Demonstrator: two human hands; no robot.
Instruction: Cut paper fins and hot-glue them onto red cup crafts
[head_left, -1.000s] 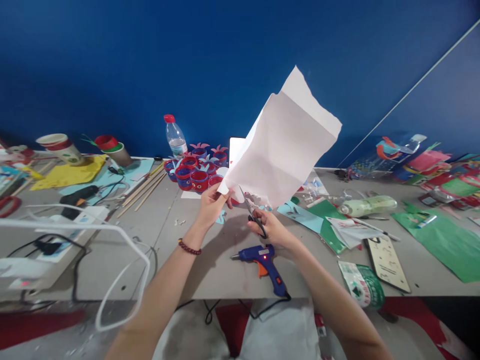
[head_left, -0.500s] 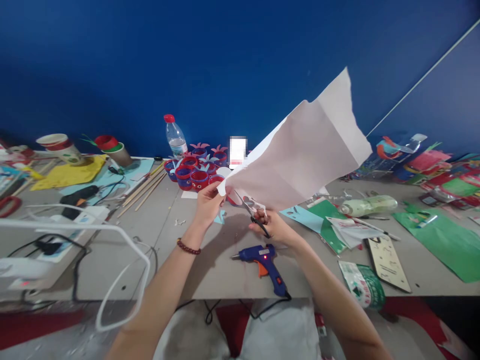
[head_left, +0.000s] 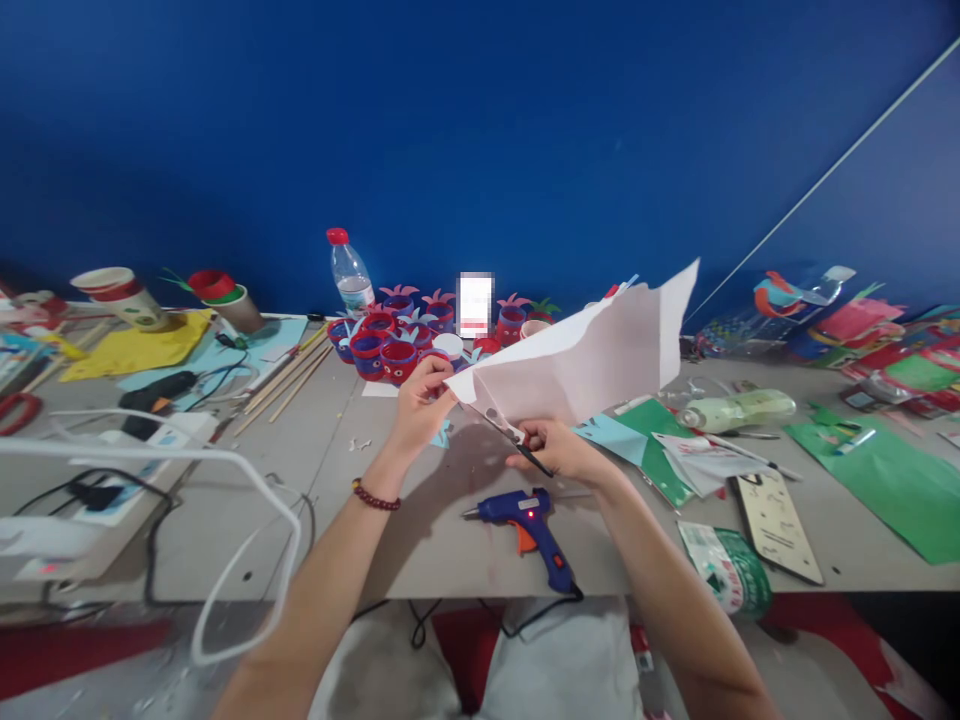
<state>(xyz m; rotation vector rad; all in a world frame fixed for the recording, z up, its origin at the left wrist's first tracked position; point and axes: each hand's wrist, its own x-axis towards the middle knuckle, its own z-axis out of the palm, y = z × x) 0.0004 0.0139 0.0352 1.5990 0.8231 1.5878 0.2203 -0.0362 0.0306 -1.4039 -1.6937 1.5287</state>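
Note:
A large sheet of white paper is held up over the table, slanting up to the right. My left hand pinches its left corner between thumb and fingers. In my right hand is a pair of scissors with black handles, its blades pointing up and left at the paper's lower edge near my left fingers. How far the blades are apart I cannot tell. Below the hands a blue glue gun with an orange trigger lies on the table, its red light lit.
Several red and blue paper cups stand behind my left hand, beside a plastic bottle. At left are wooden sticks and a power strip. Green paper, a green pouch and a clear bottle lie at right.
The paper's far end has dropped, so the sheet lies lower and flatter. My right hand and the scissors have shifted slightly right. The cups behind show more.

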